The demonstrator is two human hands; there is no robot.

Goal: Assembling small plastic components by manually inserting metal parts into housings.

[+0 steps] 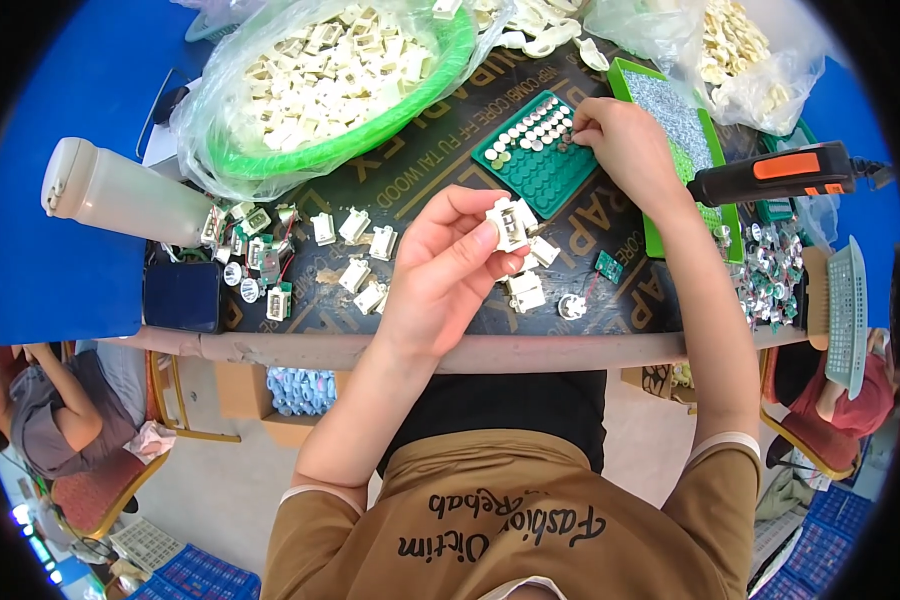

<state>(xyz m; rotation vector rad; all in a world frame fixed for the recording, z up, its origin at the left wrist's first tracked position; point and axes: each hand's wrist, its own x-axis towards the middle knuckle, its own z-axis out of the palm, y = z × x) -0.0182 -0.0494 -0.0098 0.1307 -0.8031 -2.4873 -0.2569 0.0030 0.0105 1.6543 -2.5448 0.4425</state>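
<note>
In the head view, I see the left hand (pixel 438 262) pinching a white plastic housing (pixel 510 224), inside the tabletop's (pixel 425 155) near edge. The right hand (pixel 625 150) bunches its fingers at the green pocketed tray's (pixel 542 190) right edge; I can't tell whether they grip a button cell. Bare room lies between that tray and the green-rimmed basin (pixel 455 72).

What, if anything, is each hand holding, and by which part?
Left hand: a white plastic housing, pinched at its left side. Right hand, at the green tray: cannot be told.
</note>
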